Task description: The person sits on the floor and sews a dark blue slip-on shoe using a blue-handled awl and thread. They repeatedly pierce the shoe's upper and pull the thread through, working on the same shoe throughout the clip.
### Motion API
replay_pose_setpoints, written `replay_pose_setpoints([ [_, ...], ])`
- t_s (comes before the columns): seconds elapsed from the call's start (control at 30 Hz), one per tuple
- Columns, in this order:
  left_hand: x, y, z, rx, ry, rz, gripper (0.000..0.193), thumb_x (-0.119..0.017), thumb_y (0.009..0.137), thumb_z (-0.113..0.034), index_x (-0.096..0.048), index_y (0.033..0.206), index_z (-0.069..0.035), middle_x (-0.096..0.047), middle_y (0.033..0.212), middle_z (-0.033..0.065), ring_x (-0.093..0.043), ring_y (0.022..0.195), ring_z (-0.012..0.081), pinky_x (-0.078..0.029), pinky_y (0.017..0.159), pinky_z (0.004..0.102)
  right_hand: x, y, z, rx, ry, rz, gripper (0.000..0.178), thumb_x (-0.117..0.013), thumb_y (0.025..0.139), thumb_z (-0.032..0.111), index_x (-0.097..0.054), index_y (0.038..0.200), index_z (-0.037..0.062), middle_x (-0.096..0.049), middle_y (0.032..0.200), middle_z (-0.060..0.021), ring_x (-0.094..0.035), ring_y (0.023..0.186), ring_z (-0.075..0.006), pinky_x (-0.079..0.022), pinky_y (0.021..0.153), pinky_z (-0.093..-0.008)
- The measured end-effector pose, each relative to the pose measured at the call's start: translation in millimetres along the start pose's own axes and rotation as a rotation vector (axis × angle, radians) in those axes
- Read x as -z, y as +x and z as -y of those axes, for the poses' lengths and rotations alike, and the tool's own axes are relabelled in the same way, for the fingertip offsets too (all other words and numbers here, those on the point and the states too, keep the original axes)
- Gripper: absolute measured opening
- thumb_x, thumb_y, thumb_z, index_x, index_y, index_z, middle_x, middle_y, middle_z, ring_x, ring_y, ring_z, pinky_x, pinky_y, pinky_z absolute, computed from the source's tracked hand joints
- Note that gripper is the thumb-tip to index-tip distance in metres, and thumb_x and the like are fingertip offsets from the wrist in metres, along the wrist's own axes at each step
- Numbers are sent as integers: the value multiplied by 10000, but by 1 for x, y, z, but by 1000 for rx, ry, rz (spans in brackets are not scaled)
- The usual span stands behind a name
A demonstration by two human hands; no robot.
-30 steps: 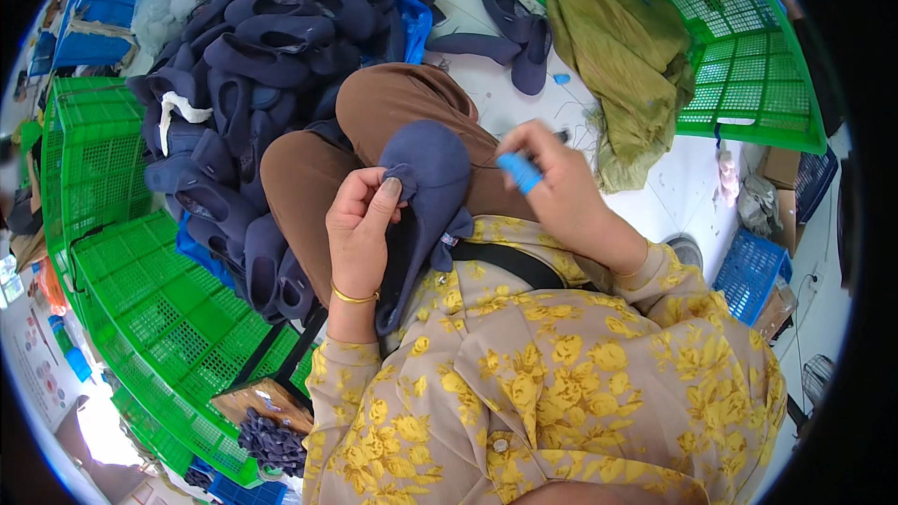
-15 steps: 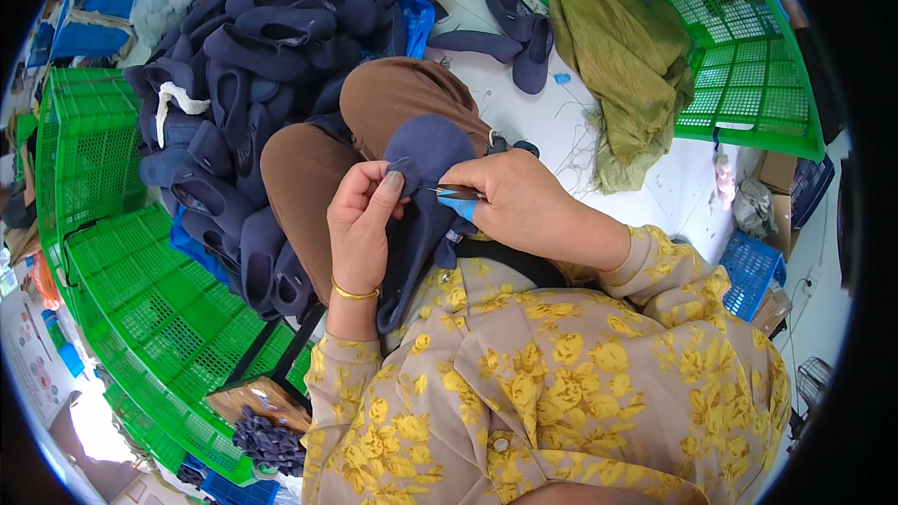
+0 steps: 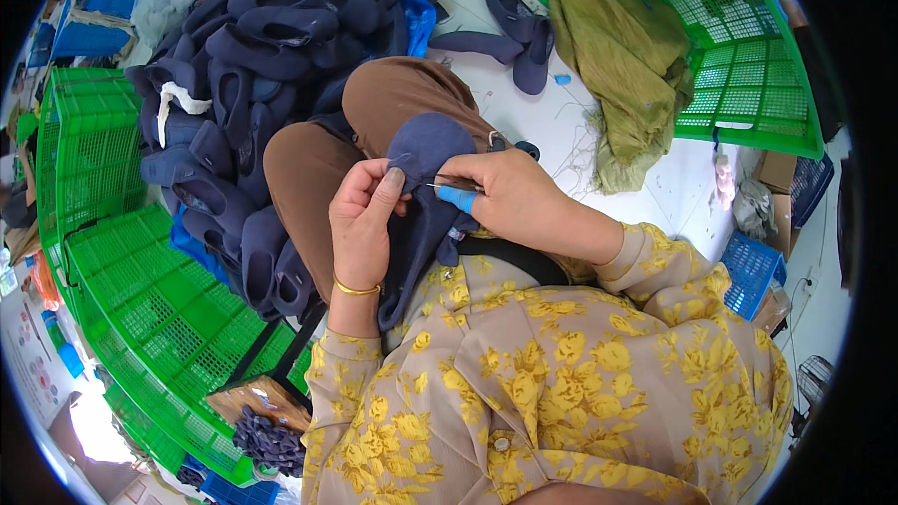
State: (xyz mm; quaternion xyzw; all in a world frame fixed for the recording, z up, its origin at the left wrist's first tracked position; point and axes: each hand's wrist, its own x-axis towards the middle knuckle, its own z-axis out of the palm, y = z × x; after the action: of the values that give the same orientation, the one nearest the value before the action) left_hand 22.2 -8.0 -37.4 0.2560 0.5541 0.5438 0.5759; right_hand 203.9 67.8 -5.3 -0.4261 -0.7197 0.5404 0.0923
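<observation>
A navy fabric shoe (image 3: 432, 145) lies across my lap, its rounded toe pointing away from me. My left hand (image 3: 363, 215) pinches an edge of its cloth between thumb and fingertips. From the right, my right hand (image 3: 519, 192) grips small, dark thread snips (image 3: 458, 184), mostly covered by the fingers. Their pale, thin tip points left at the cloth, close to my left fingertips; I cannot tell whether it touches. Blue tape (image 3: 458, 198) wraps a finger of my right hand.
A big heap of navy shoes (image 3: 271, 47) rises beyond my left knee, beside a green plastic crate (image 3: 140, 271). Loose shoes (image 3: 531, 56) and an olive cloth sack (image 3: 613, 65) lie on the white floor ahead. Another green crate (image 3: 748, 84) stands at the right, near a blue basket (image 3: 748, 271).
My right hand has shifted slightly left, and the snips' blades show less between its fingers. My left hand keeps its pinch on the shoe with hardly any movement.
</observation>
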Motion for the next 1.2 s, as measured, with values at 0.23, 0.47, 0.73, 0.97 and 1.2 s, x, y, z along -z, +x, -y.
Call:
replay_pose_setpoints([
  [0.23, 3, 2, -1, 35, -4, 6, 129, -595, 974, -137, -617, 1038, -27, -596, 832, -13, -502, 698, 53, -420, 655, 197, -2, -1, -6, 142, 4, 3, 307, -529, 785, -23, -630, 1061, 68, -674, 874, -190, -648, 817, -384, -494, 695, -440],
  [0.47, 5, 4, 2, 68, -40, 15, 148, -611, 968, -130, -628, 1046, -5, -621, 834, -5, -533, 695, 49, -464, 661, 199, -14, 0, -11, 122, 16, -45, 261, -556, 813, 0, -634, 1038, 106, -668, 831, -166, -653, 775, -363, -489, 662, -438],
  [0.73, 5, 3, 2, 120, -25, 37, 135, -600, 973, -133, -638, 1002, -7, -622, 780, 7, -534, 649, 58, -474, 627, 218, -23, 1, -15, 129, 12, -113, 254, -547, 823, 2, -637, 1028, 122, -661, 791, -162, -650, 725, -359, -491, 631, -436],
  [0.97, 3, 3, 4, 204, -177, 40, 105, -589, 972, -125, -619, 946, -27, -600, 738, 12, -521, 614, 74, -480, 596, 239, -21, 1, -13, 152, -32, -90, 235, -546, 837, 16, -593, 1052, 101, -656, 792, -188, -646, 751, -392, -487, 644, -473],
  [1.2, 5, 4, 1, 276, -263, 54, 96, -566, 974, -123, -604, 938, -42, -580, 728, -1, -509, 610, 76, -469, 596, 249, -20, -3, -9, 54, -114, -1, 288, -499, 848, -38, -514, 1123, 47, -639, 949, -227, -611, 884, -442, -470, 731, -479],
])
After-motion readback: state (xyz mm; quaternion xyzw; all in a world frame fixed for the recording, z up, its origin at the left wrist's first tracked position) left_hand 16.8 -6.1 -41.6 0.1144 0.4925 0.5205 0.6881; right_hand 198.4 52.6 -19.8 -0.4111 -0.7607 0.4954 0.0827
